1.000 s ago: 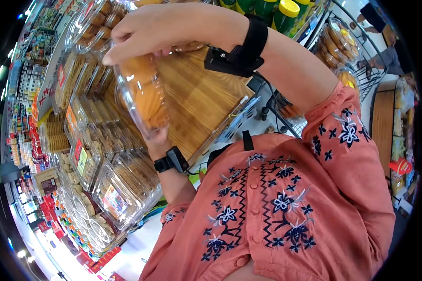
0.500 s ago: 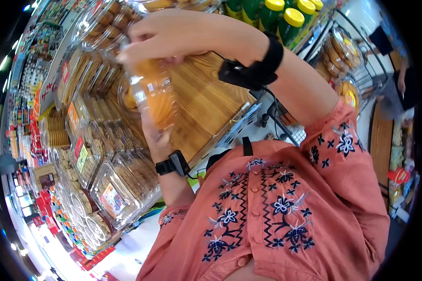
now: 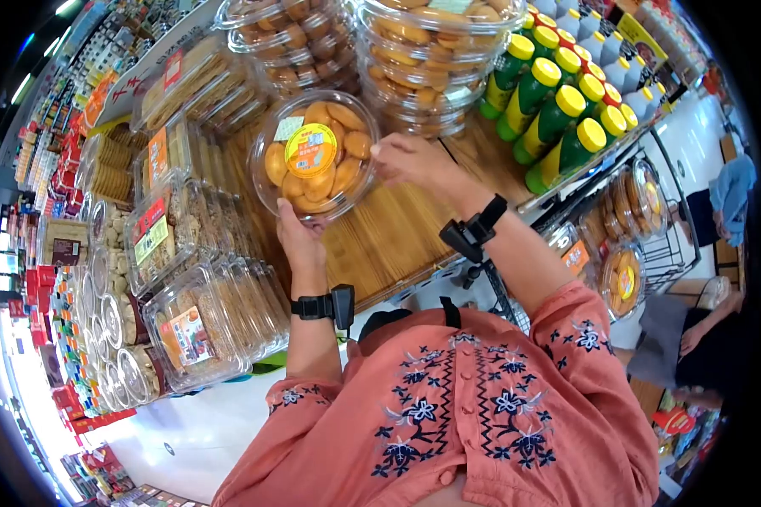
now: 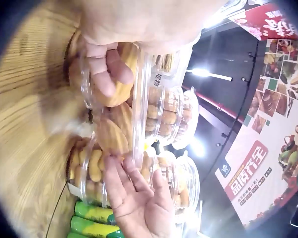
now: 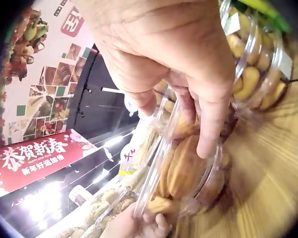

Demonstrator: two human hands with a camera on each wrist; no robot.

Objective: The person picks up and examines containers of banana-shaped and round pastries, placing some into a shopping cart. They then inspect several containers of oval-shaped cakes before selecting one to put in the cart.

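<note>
A round clear plastic tub of golden shell-shaped cakes is held up over the wooden display table, its lid with a yellow and orange label turned to the head view. My left hand grips its near side, with fingers curled against the underside in the left wrist view. At the tub's right rim, my right hand pinches the edge. In the right wrist view the thumb lies on the lid side and the fingers lie along the base side of the tub.
Stacked tubs of cakes stand behind, with green bottles with yellow caps to the right. Boxed biscuits line the left side of the wooden table. A wire cart holding more tubs stands at the right, near another person.
The tub has turned from edge-on to show its labelled lid. My right hand has shifted from over its top to its right rim. The head view has shifted too, showing more stacked tubs.
</note>
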